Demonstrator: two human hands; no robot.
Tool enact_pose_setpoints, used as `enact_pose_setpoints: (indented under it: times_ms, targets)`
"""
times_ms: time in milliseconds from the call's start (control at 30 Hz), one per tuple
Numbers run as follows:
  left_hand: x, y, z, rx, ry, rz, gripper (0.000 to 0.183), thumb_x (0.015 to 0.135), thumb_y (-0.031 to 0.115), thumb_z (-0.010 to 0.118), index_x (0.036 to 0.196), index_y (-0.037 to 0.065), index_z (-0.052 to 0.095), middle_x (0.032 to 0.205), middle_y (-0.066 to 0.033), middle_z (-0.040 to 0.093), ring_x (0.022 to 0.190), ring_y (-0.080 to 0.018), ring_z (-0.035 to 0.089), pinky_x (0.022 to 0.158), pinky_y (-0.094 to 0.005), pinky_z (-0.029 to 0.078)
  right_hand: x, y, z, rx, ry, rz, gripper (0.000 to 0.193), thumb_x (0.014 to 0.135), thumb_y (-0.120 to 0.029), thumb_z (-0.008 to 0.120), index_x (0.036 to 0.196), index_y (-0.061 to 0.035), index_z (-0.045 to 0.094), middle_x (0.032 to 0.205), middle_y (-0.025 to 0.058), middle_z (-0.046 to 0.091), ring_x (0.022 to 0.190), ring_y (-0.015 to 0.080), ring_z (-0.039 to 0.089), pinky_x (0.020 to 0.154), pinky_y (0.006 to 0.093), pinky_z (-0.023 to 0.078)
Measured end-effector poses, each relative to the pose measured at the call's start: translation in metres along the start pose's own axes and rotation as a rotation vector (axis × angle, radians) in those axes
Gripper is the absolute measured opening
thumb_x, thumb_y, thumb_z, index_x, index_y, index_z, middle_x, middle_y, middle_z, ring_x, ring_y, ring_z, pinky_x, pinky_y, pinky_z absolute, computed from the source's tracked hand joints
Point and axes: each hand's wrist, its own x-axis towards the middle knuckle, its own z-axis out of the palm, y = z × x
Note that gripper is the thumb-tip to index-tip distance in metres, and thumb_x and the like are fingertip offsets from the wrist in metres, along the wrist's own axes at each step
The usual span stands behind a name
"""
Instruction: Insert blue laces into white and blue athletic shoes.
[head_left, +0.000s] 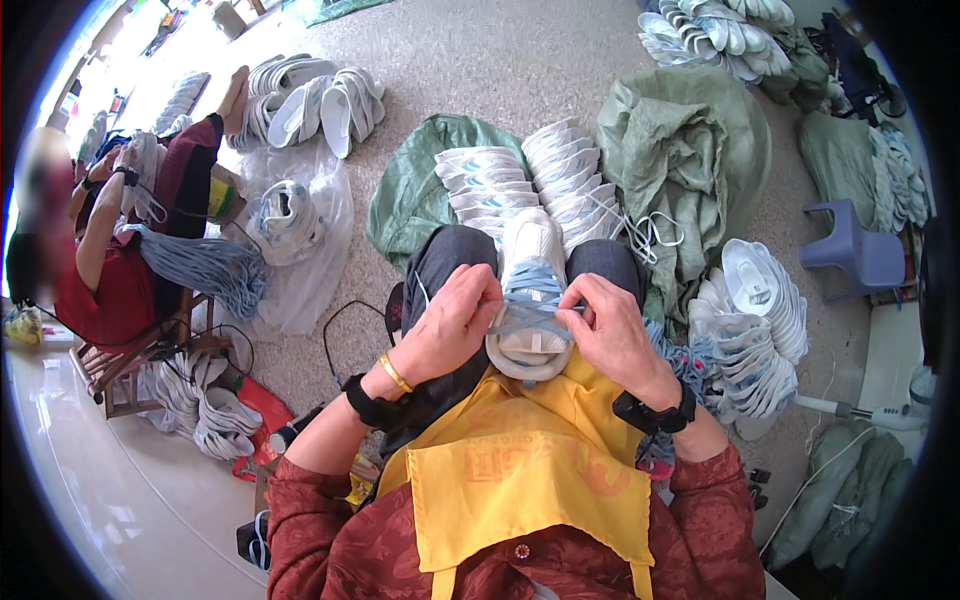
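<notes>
My shoe (532, 238) is white w/ lt-blue laces (535, 284), apron (530, 515) yellow w/ orange-red print (497, 463), shirt (325, 530) dk red w/ tone-on-tone motif, trousers (455, 258) dk grey, bracelet (395, 373) gold, wristbands (684, 404) blk. Stacked uppers (565, 175) in front of me: white w/ pale-blue accents, left sack (400, 195) mid-green, big sack (690, 130) dull grey-green, stool (856, 250) muted blue-violet, lace bundle (205, 268) grey-blue. Co-worker's top (100, 295) to my left is solid red afaict, right-hand pile (752, 365) white w/ grey-blue bits, flr (480, 75) grey-beige w/ a fine speckle.

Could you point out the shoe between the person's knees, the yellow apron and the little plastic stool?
Shoe (532, 238), head view: on the white end farthest from the person.
Yellow apron (530, 490), head view: on its bib.
Plastic stool (860, 255), head view: on the middle of its body.
</notes>
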Motion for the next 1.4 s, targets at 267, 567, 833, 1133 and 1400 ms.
enact_pose_setpoints:
  times_ms: [267,567,833,1133,1400]
  targets:
    - [0.009,0.005,-0.005,-0.028,-0.093,-0.090,0.018,0.089,-0.006,0.062,0.103,0.002,0.054,0.087,-0.0144,0.058,0.084,-0.0337,0.058,0.073,-0.0411,0.048,-0.005,-0.005,-0.019,0.298,-0.115,0.294,0.013,0.094,-0.005,0.078,0.102,0.0029,0.070,0.085,0.0071,0.076,0.068,0.0048,0.066,0.061,0.0248,0.050]
    - [0.010,-0.005,0.010,0.234,0.109,-0.014,0.017,0.088,-0.004,0.064,0.102,0.001,0.056,0.090,-0.0177,0.060,0.090,-0.0407,0.061,0.078,-0.0471,0.050,-0.020,0.000,-0.019,0.345,-0.213,0.336,0.016,0.098,-0.002,0.074,0.113,0.0025,0.073,0.094,0.0021,0.076,0.085,0.0044,0.071,0.075,0.0209,0.055]
    - [0.012,-0.011,-0.001,-0.275,-0.112,-0.271,0.006,0.092,0.005,0.065,0.091,0.001,0.060,0.088,-0.0129,0.058,0.083,-0.0284,0.056,0.074,-0.0383,0.046,-0.013,0.012,-0.013,0.505,-0.089,0.387,0.009,0.102,-0.006,0.070,0.106,0.0015,0.072,0.090,0.0013,0.075,0.081,0.0060,0.070,0.070,0.0220,0.055]
    - [0.012,-0.008,-0.006,-0.048,-0.197,-0.280,0.013,0.093,0.012,0.064,0.090,0.000,0.058,0.074,-0.0082,0.055,0.075,-0.0212,0.051,0.069,-0.0364,0.044,-0.008,0.019,-0.010,0.203,-0.046,0.259,0.014,0.104,-0.009,0.068,0.097,0.0021,0.070,0.073,0.0003,0.068,0.068,0.0048,0.066,0.061,0.0233,0.050]
    - [0.006,-0.011,-0.005,-0.349,-0.077,-0.344,0.022,0.090,0.002,0.073,0.103,0.003,0.056,0.082,-0.0038,0.057,0.076,-0.0098,0.055,0.067,-0.0282,0.047,-0.010,0.029,-0.013,0.434,0.032,0.355,0.011,0.101,-0.008,0.072,0.102,0.0027,0.071,0.076,0.0014,0.070,0.066,0.0045,0.065,0.059,0.0233,0.051]
